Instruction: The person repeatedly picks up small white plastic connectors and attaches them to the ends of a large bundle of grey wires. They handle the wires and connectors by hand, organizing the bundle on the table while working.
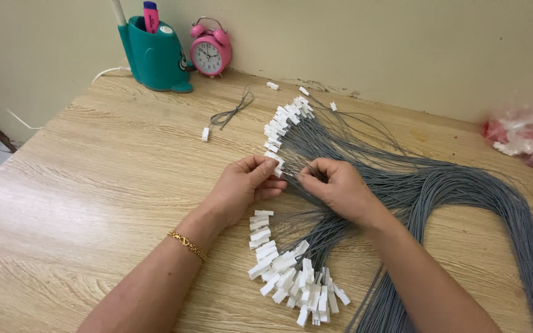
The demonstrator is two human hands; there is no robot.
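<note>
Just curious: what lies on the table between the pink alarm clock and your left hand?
In the head view, one loose grey cord with a white clip lies between the clock and left hand; otherwise bare table.

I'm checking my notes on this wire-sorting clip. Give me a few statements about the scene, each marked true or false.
1. The left hand pinches a white connector on a grey wire. True.
2. A gold bracelet sits on the right wrist. False: it is on the left wrist.
3. A pink alarm clock stands by the wall beside a teal pen holder. True.
4. The right hand rests flat on bare table. False: it grips the grey wires.
5. One lone wire lies apart from the bundle. True.
</note>
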